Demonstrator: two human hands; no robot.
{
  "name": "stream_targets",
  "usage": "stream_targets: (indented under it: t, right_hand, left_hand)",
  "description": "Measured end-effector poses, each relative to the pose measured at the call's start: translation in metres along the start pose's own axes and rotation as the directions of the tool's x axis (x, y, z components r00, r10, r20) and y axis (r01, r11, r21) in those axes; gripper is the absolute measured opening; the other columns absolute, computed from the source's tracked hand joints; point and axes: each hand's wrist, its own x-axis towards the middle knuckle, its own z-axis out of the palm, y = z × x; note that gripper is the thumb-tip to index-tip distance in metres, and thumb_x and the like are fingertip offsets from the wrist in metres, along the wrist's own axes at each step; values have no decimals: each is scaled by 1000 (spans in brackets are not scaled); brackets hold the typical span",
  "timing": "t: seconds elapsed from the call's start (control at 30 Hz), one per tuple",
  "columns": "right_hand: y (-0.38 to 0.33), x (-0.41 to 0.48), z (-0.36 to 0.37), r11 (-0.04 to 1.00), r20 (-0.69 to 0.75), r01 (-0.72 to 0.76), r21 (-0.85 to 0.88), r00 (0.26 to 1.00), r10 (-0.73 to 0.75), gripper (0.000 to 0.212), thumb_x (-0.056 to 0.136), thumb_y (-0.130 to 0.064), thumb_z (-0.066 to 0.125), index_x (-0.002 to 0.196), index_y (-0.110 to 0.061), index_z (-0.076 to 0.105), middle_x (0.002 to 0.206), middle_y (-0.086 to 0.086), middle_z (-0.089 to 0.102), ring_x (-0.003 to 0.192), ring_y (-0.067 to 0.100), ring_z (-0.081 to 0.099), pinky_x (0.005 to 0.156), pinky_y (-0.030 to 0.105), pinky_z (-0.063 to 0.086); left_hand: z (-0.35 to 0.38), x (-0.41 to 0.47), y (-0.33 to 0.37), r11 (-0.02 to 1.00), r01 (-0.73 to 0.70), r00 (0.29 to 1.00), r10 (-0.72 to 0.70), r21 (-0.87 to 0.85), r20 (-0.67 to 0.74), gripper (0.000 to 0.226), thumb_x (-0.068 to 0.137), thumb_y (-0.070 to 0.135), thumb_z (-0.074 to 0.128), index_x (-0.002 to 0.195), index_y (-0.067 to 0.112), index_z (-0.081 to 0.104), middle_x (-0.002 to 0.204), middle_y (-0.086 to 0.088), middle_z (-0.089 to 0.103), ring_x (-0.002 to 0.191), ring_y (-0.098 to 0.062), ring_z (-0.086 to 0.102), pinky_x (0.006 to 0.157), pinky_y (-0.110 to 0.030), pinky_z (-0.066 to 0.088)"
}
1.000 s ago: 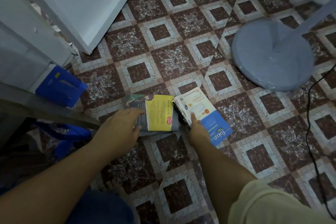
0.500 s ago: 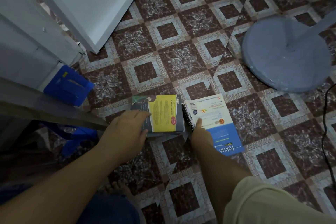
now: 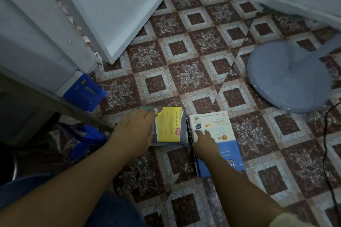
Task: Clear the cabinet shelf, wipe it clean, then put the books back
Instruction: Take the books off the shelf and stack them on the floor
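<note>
Two books on the floor, one under each hand.
Yellow-covered book (image 3: 169,127) and white-and-blue book (image 3: 221,134) lie flat on the tiled floor (image 3: 184,72), side by side, a dark edge between them. Left hand (image 3: 136,127) covers the yellow book's left edge, fingers together and roughly straight on the cover. Right hand (image 3: 206,140) presses the white cover with fingers (image 3: 198,131) straight, slightly spread. Bare tile beyond the books; white door (image 3: 114,5) far-left, blue box (image 3: 84,92) left, fan base (image 3: 287,79) right.

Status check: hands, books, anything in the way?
Left hand flat on yellow book, right hand flat on white-and-blue book. Books side by side on floor. Fan base, cord off right, not blocking.
</note>
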Motion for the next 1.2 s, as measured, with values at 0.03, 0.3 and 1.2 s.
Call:
stream_targets:
  t: [0.03, 0.3, 1.2]
  right_hand:
    - [-12, -10, -10, 998, -100, 54, -14, 993, -55, 51, 94, -22, 48, 144, -24, 38, 150, 8, 33, 124, 30, 46, 96, 41, 41]
    - [-92, -86, -84, 891, -298, 373, -261, 846, -442, 38, 97, -29, 47, 134, -24, 51, 131, 0, 57, 119, 24, 51, 103, 39, 33]
    - [-351, -415, -60, -11, 38, 808, -589, 13, -999, 31, 92, -37, 48, 119, -23, 57, 119, -2, 58, 113, 22, 54, 95, 34, 35]
  left_hand:
    - [-6, -2, 0, 1000, 8, 1000, -8, 7, -15, 53, 95, 36, 52, 144, 27, 33, 138, 5, 44, 129, -15, 38, 106, -31, 32]
    - [-56, -43, -14, 992, 124, 988, -124, -12, -90, 50, 96, 35, 50, 143, 28, 35, 137, 6, 47, 122, -16, 46, 100, -33, 42]
    - [-139, -419, -143, 545, 725, 271, -787, -420, -555, 53, 87, 38, 62, 135, 22, 49, 118, -1, 57, 113, -22, 51, 93, -36, 47]
